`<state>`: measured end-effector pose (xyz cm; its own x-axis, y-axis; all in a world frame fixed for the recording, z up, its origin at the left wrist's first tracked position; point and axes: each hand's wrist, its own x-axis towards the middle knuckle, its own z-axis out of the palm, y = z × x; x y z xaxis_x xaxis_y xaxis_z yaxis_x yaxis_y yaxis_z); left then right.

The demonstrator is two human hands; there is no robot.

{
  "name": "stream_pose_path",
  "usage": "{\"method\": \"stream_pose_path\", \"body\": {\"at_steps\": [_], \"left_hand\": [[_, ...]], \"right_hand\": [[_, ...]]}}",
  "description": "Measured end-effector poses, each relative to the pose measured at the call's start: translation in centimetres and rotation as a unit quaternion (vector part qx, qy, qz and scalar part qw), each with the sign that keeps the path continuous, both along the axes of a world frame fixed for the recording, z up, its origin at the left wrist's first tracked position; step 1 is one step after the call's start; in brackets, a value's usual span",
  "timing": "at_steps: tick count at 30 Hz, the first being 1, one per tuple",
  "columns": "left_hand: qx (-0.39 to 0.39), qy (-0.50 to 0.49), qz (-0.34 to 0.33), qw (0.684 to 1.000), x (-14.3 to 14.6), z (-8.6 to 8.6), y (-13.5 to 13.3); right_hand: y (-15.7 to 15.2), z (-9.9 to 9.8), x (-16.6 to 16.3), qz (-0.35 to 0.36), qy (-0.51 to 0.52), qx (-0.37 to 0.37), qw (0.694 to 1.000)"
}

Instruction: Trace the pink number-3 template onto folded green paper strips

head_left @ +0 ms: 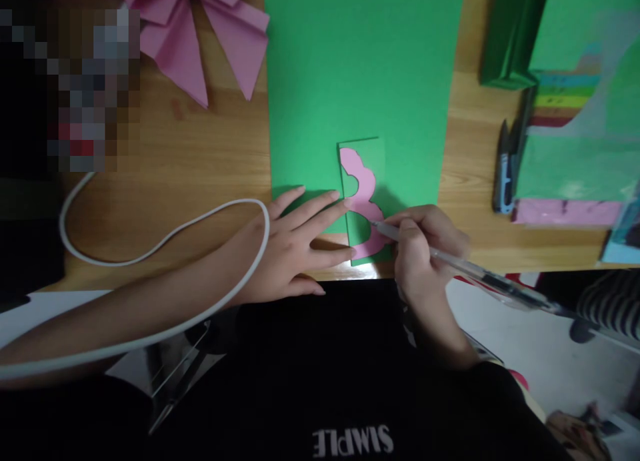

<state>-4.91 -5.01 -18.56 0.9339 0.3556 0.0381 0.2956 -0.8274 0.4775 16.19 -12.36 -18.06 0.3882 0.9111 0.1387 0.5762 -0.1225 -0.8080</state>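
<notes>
Between the hands, pinned a pink template [363, 188] flat on a folded green strip [376, 156] with the left hand [295, 241], fingers spread wide; gripped a pen [450, 261] in the closed right hand [425, 248], tip at the template's edge. Judged mid-tracing; called for steady pressure along the curve. Well right of the right hand, saw a clear sleeve [590, 114] of coloured paper.

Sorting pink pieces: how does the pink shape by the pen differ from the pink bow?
The pink shape is small, wavy, on green paper; the pink bow is larger, pleated, on wood. The left hand and right hand, with pen, meet at the pink shape; neither touches the pink bow. Both are pink paper.
</notes>
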Motion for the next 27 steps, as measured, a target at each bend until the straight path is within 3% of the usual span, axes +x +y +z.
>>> {"method": "stream_pose_path", "body": {"at_steps": [27], "left_hand": [[-0.041, 0.000, 0.005, 0.999, 0.2, 0.8, 0.0]], "right_hand": [[-1.6, 0.4, 0.1, 0.000, -0.056, -0.012, 0.998]]}}
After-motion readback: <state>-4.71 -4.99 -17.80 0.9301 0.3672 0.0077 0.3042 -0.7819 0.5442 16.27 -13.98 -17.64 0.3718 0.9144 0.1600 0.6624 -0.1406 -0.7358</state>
